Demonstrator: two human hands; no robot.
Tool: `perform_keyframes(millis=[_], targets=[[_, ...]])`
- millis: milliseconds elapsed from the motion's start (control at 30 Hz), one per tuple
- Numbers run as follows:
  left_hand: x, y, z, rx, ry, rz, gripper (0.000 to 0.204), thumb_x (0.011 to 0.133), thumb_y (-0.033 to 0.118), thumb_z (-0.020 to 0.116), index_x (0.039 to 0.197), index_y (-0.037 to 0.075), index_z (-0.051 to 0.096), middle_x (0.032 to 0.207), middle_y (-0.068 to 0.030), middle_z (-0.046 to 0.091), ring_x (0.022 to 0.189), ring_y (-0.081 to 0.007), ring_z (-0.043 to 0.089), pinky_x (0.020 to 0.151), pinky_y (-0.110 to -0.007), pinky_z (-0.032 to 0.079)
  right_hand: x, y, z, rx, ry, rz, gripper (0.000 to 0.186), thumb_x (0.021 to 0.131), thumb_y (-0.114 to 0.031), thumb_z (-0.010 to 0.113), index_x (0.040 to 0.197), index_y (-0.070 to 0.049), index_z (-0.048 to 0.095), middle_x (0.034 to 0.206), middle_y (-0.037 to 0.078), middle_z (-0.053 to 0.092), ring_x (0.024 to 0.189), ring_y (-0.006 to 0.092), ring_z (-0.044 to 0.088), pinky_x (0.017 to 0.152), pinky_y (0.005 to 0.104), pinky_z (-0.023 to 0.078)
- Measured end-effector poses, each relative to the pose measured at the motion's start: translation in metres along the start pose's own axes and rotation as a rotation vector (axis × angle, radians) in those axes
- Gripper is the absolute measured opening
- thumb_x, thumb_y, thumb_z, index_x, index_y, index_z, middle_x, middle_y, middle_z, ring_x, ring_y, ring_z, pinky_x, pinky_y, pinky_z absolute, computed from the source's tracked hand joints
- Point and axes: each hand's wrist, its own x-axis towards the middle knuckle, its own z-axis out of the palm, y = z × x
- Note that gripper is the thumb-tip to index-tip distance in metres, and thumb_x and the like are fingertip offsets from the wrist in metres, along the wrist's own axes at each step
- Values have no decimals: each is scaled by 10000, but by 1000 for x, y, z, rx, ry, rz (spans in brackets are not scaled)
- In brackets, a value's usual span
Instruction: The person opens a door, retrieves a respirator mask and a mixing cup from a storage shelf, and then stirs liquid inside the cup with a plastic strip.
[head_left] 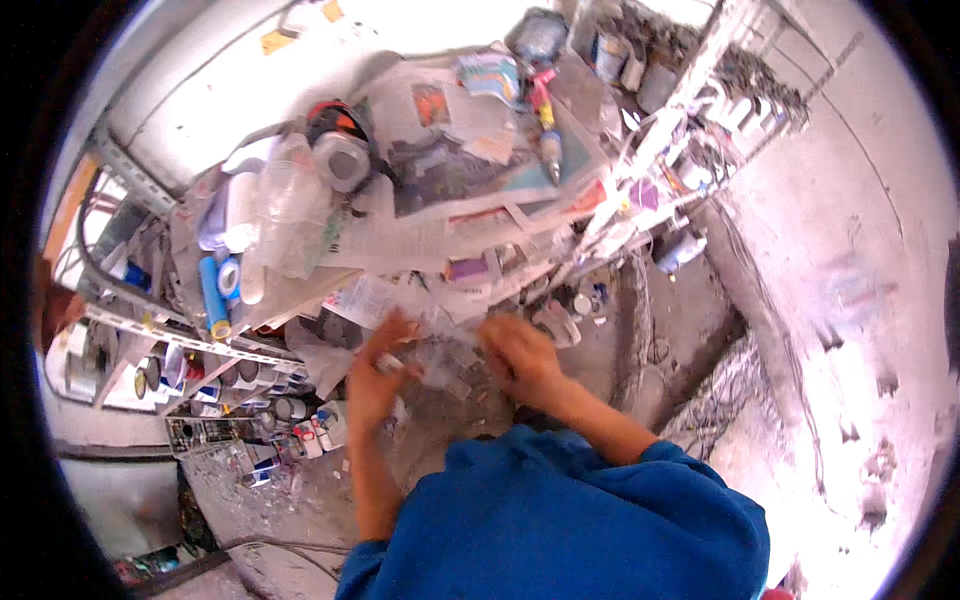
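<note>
A crumpled, see-through plastic bag (pixel 445 355) hangs between my hands, in front of the shelf edge. Small pale pieces show in or behind its lower part; I cannot make out what they are. My right hand (pixel 522 360) has its fingers curled closed on the bag's right side. At the bag's left, my left hand (pixel 376 378) has thumb and fingers apart, beside the plastic. Just beyond the hands, newspaper sheets (pixel 400 235) cover the shelf top.
A tube with a pointed nozzle (pixel 548 140) lies on the newspaper. Clear plastic cups (pixel 295 210), a tape roll (pixel 343 162) and a blue roll (pixel 213 300) sit at the left. Lower shelves hold several cans (pixel 290 408). A metal upright (pixel 690 85) rises at the right.
</note>
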Motion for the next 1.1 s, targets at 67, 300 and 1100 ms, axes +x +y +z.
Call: perform_keyframes(millis=[67, 300, 1100], targets=[[-36, -29, 45, -170, -262, -293, 661, 652, 48, 799, 1274, 54, 574, 1310, -93, 573, 1220, -260, 538, 1011, -356, 425, -51, -18, 3, 36, -102, 138, 346, 777, -44, 674, 1113, -48, 591, 1030, 172, 622, 924, 359, 615, 776, 425, 526], [-158, -102, 143, -948, -287, -790, 750, 702, 50, 796, 1363, 44, 444, 1276, -110, 568, 1157, -249, 569, 986, -375, 461, -127, -19, -6, 353, -470, 406, 273, 839, -106, 675, 1102, -68, 613, 1077, 116, 626, 924, 284, 629, 784, 367, 521], [-266, -237, 461, -1252, 1071, -1169, 859, 666, 153, 864, 1371, -7, 400, 1267, -154, 551, 1186, -280, 547, 1027, -414, 416, -410, 725, 323, 680, -423, 1616, 358, 929, -513, 497, 1112, -208, 541, 1008, -10, 567, 952, 224, 552, 639, 426, 507]])
